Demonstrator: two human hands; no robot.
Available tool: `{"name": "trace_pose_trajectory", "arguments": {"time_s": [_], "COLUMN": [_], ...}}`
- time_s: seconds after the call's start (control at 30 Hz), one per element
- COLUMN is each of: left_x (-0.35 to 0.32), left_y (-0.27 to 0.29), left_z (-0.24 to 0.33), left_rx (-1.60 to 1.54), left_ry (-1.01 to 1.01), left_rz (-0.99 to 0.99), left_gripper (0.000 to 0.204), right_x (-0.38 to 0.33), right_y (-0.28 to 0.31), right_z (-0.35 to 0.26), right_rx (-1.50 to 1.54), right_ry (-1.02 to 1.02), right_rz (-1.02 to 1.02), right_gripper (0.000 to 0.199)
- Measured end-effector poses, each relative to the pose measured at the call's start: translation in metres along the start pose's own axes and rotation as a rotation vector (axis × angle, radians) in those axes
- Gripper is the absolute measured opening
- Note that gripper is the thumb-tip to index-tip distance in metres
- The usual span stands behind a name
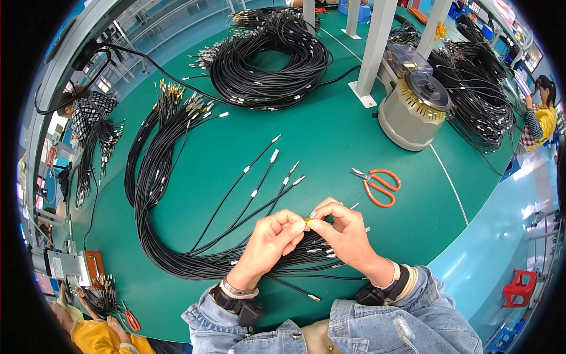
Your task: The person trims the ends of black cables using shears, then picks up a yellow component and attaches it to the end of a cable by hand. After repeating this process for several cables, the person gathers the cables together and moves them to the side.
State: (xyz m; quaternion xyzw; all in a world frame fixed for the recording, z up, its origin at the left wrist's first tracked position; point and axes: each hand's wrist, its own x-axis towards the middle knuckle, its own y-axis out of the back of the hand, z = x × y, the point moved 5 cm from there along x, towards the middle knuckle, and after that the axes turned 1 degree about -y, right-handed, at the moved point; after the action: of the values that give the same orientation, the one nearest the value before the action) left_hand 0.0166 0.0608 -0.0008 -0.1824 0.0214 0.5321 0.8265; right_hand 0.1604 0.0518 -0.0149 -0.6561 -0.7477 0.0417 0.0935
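Observation:
My left hand (272, 241) and my right hand (345, 230) meet near the front of the green table, fingertips pinched together. Between them is a small yellowish piece (309, 218) with a pale end, mostly covered by the fingers; its kind I cannot make out. Under and beside my hands lies a bundle of black cables (171, 253) that curves round from the left. Several loose cable ends with metal connectors (273, 156) fan out beyond my left hand. Orange-handled scissors (377, 184) rest with blades parted, a little beyond my right hand.
A big coil of black cables (265, 65) sits at the back, near grey metal posts (375, 53). At the back right stand a round beige machine (413, 115) and another cable heap (477, 106). Co-workers sit at the left and right edges. A red stool (520, 288) stands on the floor.

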Motion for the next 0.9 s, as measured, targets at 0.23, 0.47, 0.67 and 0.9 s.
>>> {"name": "trace_pose_trajectory", "arguments": {"time_s": [0.23,0.47,0.67,0.9], "left_x": [0.001,0.002,0.002,0.001], "left_y": [0.0,-0.001,-0.003,-0.007], "left_z": [0.003,-0.002,-0.002,0.009], "left_rx": [-0.078,-0.185,0.106,0.542], "left_ry": [0.11,0.192,-0.099,-0.287], "left_rz": [-0.208,-0.273,0.023,0.087], "left_gripper": [0.02,0.02,0.011,0.013], "right_x": [0.004,0.009,0.008,0.006], "right_y": [-0.008,-0.001,0.004,0.017], "right_z": [0.002,0.003,-0.008,-0.003], "right_rx": [0.192,0.103,0.187,0.074], "right_ry": [-0.023,-0.05,-0.138,-0.111], "right_rz": [-0.132,-0.202,-0.033,-0.072], "right_gripper": [0.005,0.018,0.018,0.012]}}
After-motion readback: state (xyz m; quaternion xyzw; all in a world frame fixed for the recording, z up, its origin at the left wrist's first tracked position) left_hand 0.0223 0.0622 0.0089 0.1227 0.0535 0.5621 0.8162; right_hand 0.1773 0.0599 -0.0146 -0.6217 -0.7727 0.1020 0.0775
